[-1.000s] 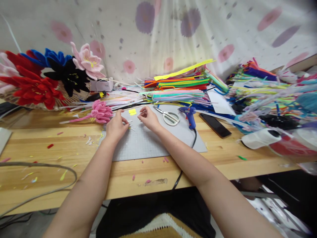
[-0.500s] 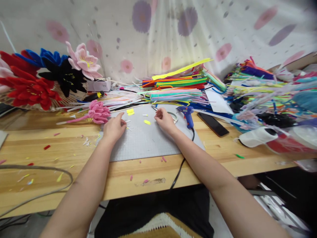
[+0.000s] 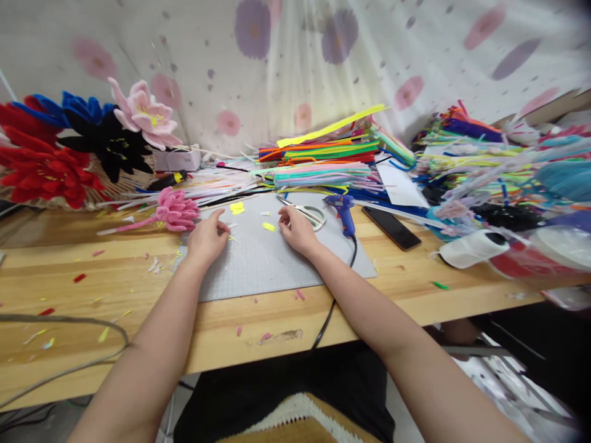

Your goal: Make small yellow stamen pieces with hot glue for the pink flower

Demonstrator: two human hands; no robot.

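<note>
My left hand [image 3: 207,237] rests over the left side of a grey cutting mat [image 3: 258,271], its thumb and fingers apart with nothing seen in them. Small white scraps [image 3: 234,232] lie by its fingertips, and a pink fuzzy flower [image 3: 175,210] on a stem is just behind it. Over the mat's middle, my right hand [image 3: 296,231] is loosely curled, fingers apart, and I see nothing held. A small yellow piece [image 3: 268,227] lies left of it. Scissors [image 3: 314,215] with pale handles lie just behind that hand, partly covered by it. A flat yellow piece [image 3: 237,208] is farther back.
A blue glue gun [image 3: 341,212] with a black cord stands right of the scissors, near a phone [image 3: 391,227]. Bundles of coloured pipe cleaners [image 3: 323,175] line the back. Finished fuzzy flowers [image 3: 50,169] stand at left. A white roll [image 3: 473,249] lies at right.
My right hand has drawn back slightly from the scissors and left towards the small yellow piece, so more of the scissors shows. My left hand stays nearly in place. The view has shifted slightly.
</note>
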